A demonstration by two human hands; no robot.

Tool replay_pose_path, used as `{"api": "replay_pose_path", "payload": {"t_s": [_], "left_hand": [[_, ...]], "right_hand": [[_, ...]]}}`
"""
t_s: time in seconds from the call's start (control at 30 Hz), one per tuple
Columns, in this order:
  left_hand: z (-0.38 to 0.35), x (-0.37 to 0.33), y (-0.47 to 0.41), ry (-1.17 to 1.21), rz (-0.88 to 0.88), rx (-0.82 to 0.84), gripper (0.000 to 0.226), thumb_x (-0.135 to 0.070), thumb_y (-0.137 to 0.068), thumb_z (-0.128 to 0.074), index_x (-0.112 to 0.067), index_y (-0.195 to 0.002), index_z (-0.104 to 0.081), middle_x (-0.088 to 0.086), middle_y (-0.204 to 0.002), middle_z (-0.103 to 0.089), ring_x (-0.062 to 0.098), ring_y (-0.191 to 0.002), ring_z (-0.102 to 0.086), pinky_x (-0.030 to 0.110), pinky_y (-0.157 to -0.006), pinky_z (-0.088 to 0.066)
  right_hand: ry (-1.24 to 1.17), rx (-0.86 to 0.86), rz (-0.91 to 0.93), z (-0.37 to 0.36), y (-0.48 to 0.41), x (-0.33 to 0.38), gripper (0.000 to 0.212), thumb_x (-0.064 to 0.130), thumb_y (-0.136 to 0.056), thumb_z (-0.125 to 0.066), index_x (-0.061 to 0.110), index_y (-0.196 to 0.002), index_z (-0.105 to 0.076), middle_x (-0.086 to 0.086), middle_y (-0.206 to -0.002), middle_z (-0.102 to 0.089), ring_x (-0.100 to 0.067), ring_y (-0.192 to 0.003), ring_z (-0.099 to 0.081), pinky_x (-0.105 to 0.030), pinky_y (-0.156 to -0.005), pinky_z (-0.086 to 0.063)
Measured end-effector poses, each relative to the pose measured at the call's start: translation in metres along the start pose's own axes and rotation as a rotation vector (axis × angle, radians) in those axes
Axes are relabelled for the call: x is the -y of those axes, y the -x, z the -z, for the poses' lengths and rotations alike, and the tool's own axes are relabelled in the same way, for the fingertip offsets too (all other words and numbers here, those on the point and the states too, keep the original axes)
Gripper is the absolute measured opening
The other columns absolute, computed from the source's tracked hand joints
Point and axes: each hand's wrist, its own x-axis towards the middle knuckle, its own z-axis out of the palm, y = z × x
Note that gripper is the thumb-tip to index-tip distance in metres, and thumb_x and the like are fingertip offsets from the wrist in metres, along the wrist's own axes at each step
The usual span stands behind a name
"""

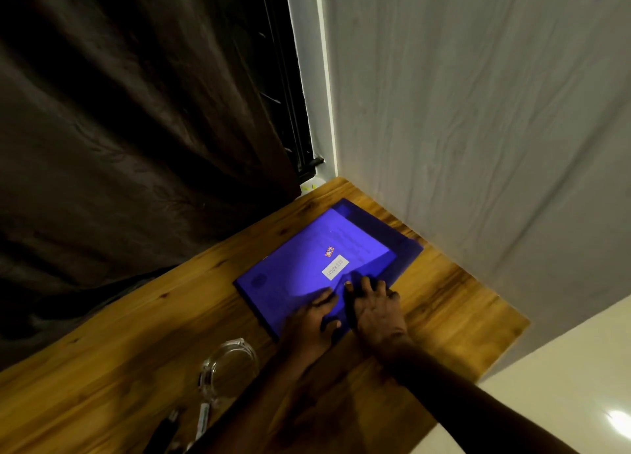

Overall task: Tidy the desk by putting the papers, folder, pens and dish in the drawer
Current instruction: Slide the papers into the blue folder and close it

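**Item:** folder [307, 269], blue translucent plastic with a white label on the cover. Papers [356, 237] show through it.

**Location:** flat on the desk [136, 334], toward the far right corner, just beside the edge that meets the wall.

**Handling:** we judge it light, thin and floppy, with a slick face. The loose sheets could slide out of an open side if it tips. We would take it along the near edge, thumb over and fingers under, and keep it level.

**Hands:**
- The left hand [312, 320] lies on the folder's near edge with fingers loosely bent, clasping nothing that we can see.
- The right hand [375, 312] sits close alongside, fingers spread and fairly straight over the folder's near right corner. Some fingertips look dimmed, perhaps under the cover; we cannot tell.

**Also awaiting:**
- Dish [228, 368], clear glass, likely weighty and breakable, toward the desk's near side.
- Pens [203, 417], just beside the dish.
- The drawer is not in view.
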Motion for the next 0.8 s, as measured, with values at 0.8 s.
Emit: {"api": "replay_pose_path", "payload": {"t_s": [0.8], "left_hand": [[-0.005,-0.004,0.004,-0.067,0.026,0.026,0.058,-0.036,-0.094,-0.048,-0.034,-0.15,-0.031,-0.017,-0.159,-0.022,0.01,-0.142,-0.032,0.027,-0.114,-0.024]], "right_hand": [[0.116,0.142,0.114,0.043,0.006,0.005,0.042,0.017,-0.104,-0.026,0.007,-0.144,-0.032,-0.017,-0.159,-0.014,-0.034,-0.14,-0.029,-0.04,-0.111,-0.026]]}}
